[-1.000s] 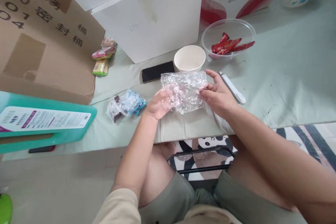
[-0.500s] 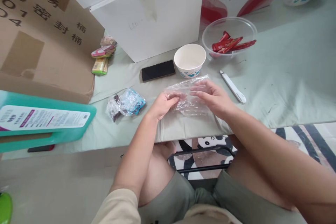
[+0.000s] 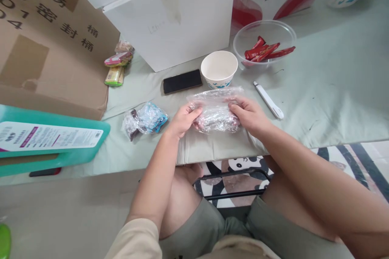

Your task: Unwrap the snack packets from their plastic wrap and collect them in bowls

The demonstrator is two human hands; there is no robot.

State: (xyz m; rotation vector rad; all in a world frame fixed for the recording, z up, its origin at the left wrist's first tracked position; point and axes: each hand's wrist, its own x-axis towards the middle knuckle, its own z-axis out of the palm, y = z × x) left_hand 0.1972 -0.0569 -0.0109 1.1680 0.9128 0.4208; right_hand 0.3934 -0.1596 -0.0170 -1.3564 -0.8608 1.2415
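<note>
Across the bottom of the frame, a seated person's grey-green shorts [image 3: 197, 224] and a pale sleeve [image 3: 133, 238] lie closest, with a black metal bar [image 3: 234, 196] crossing between the legs over panda-patterned matting [image 3: 240, 164]. Beyond them, at the centre of the frame and over the near edge of the pale green surface [image 3: 322, 105], both hands pinch one crumpled sheet of clear plastic wrapping [image 3: 215, 115]: the left hand [image 3: 182, 121] grips its left end with the thumb on top, and the right hand [image 3: 246, 114] grips its right end in the same way. Whether the plastic touches the surface, I cannot tell. Left of centre lies a clear-wrapped bundle with blue and dark parts [image 3: 146, 119]; farther left, a green jug [image 3: 100, 129] lies on its side. Right of centre, a slim white tool [image 3: 269, 100] slants near the right hand. Just past the plastic stand a white paper bowl [image 3: 219, 68] and, beside it, a black phone [image 3: 182, 81] lying flat. Farther back, a clear bowl [image 3: 284, 32] holds red packets [image 3: 264, 52]. Small snack packs [image 3: 115, 68] sit against a cardboard box [image 3: 60, 68] at upper left, and a white box [image 3: 182, 20] stands at upper centre.
</note>
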